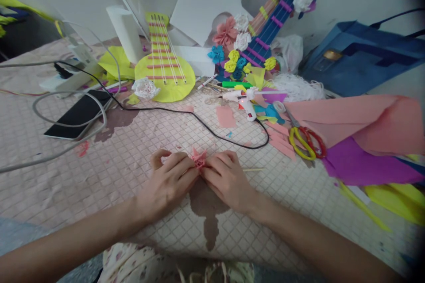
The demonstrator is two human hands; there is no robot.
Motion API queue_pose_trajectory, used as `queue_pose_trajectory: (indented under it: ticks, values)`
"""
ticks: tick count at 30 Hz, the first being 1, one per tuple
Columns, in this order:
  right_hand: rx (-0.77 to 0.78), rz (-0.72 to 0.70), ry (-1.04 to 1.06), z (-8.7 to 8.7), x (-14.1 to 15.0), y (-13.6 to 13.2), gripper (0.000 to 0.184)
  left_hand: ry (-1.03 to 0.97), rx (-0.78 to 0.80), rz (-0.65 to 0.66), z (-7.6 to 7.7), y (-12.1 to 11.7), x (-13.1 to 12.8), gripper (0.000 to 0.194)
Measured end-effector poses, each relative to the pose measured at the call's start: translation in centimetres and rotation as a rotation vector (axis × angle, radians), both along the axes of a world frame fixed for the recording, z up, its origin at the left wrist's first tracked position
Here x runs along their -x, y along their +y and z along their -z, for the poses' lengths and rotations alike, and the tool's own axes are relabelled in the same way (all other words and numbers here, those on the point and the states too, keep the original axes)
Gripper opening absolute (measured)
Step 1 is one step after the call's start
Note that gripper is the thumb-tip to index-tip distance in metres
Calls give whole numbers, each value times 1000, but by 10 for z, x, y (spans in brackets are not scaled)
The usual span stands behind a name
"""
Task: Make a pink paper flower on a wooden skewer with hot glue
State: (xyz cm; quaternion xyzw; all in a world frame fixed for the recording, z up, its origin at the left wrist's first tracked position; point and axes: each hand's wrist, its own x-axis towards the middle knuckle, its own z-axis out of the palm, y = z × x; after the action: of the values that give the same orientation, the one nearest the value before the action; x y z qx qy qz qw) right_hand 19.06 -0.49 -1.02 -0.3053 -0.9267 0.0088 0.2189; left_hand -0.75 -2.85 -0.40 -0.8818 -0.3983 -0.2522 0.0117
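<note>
Between my two hands is a small pink paper flower (198,158) with pointed petals, near the front middle of the table. My left hand (174,179) pinches its left side with thumb and fingers. From the right, my right hand (227,179) grips its other side, the fingertips partly hidden behind the petals. A thin wooden stick (254,169) lies on the table just beyond my right hand. Further back, a pink paper square (226,116) rests flat.
A white glue gun (244,101) trails a black cable across the table. Scissors (307,143) lie right, beside pink crepe paper (352,119) and purple paper (361,163). A yellow paper guitar (166,75), a blue one (270,31), a phone (78,115) and a blue bag (358,62) surround the work area.
</note>
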Motion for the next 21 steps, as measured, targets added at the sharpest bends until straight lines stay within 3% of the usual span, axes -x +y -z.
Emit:
queue_pose_trajectory:
  ticks: [8,21]
  values:
    - [29,42,80,2,1,-1,16,54,47,-27,-4,-1,0,13]
    - [-34,-5,-5,5,-1,-1,16,23,5,-56,-5,-5,-2,11]
